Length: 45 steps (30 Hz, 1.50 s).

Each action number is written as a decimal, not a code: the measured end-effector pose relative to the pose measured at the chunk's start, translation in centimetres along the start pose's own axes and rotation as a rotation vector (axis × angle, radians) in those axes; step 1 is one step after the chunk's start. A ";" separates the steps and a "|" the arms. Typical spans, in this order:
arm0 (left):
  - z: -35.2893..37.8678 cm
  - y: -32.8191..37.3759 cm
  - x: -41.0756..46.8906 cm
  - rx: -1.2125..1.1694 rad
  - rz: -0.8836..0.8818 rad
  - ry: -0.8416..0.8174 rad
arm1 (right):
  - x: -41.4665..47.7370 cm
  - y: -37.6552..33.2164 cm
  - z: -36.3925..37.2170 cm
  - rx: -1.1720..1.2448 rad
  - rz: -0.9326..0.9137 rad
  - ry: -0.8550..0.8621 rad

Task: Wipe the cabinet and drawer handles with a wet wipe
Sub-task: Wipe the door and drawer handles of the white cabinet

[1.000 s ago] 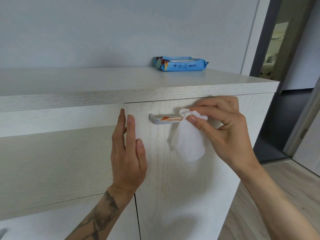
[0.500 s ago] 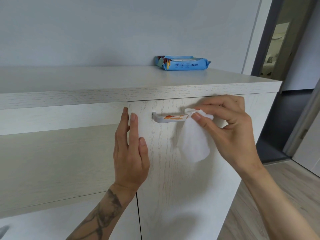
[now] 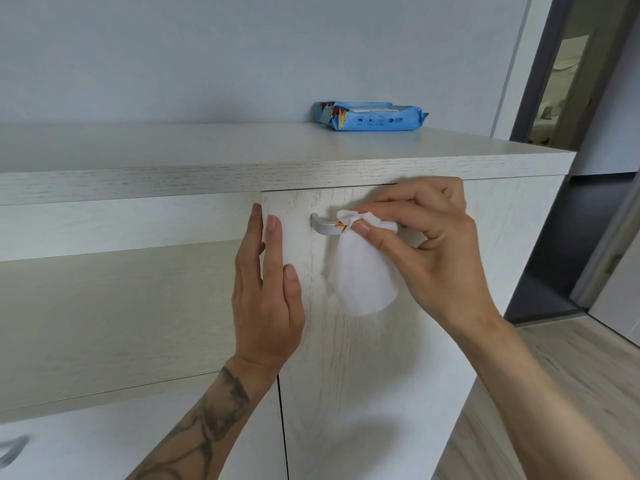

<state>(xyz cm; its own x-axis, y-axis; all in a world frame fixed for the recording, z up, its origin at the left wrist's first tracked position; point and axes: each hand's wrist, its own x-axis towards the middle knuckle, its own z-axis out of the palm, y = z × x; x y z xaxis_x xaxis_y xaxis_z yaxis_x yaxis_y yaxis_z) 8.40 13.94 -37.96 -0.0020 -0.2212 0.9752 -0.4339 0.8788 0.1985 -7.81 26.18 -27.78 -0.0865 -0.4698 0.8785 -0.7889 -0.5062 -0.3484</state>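
Since a second ago our right hand has slid the wet wipe leftward along the cabinet handle, so less of the silver bar shows now: only its left end and a short stretch with a small orange smear right at the wipe's edge. Earlier most of the bar lay bare to the left of the cloth.

We count one wipe, bunched over the handle and pinched there between our right thumb and fingers, with its loose lower part hanging down flat against the cabinet door. We count one handle on this door, and part of a second handle shows at the bottom left corner, blurred.

Our left hand lies flat with its fingers pressed together, resting upright along the left edge of the door, fingertips near the top corner. It sits in much the same place as before. A dark tattoo runs along that forearm.

One blue pack of wipes lies on the counter near the wall, well apart from both hands, in the same spot as before. To the right, a doorway opens onto another room.
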 end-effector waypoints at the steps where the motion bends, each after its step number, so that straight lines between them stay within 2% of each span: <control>1: -0.1 0.0 0.0 0.002 -0.002 -0.003 | 0.1 0.1 -0.2 -0.007 -0.016 -0.009; 7: -0.2 0.2 0.0 -0.017 -0.011 -0.012 | -0.2 0.8 -1.3 -0.037 0.049 0.031; 13: -0.2 0.1 0.0 -0.012 0.000 -0.019 | 0.2 0.1 -0.8 -0.037 -0.004 -0.023; 18: -0.1 0.1 0.0 -0.019 -0.005 -0.018 | -0.2 0.4 -1.3 -0.044 0.055 0.021; 23: -0.2 0.0 0.0 -0.010 0.002 -0.018 | 0.2 -1.0 -0.2 -0.052 -0.018 -0.021; 27: -0.2 0.1 0.1 -0.012 0.002 -0.019 | 0.4 -0.9 -1.5 -0.055 -0.001 0.070; 31: -0.2 0.2 0.1 0.002 -0.004 -0.022 | 0.5 -1.8 0.4 -0.133 -0.065 0.016; 37: -0.4 0.3 0.1 -0.006 0.009 -0.019 | -0.3 -1.2 0.9 -0.282 -0.161 0.036; 41: -0.2 0.1 0.0 -0.019 0.012 -0.006 | 0.2 -1.4 1.2 -0.207 -0.149 0.046; 45: -0.3 0.0 0.0 -0.014 0.010 -0.022 | 0.8 -1.2 0.6 -0.146 -0.117 -0.025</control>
<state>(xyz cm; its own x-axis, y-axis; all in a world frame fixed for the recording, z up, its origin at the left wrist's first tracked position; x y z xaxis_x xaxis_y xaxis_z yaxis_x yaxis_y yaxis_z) 8.64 14.10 -37.94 -0.0262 -0.2218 0.9747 -0.4207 0.8870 0.1905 -6.63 25.99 -26.87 0.0242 -0.4326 0.9012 -0.8727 -0.4490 -0.1921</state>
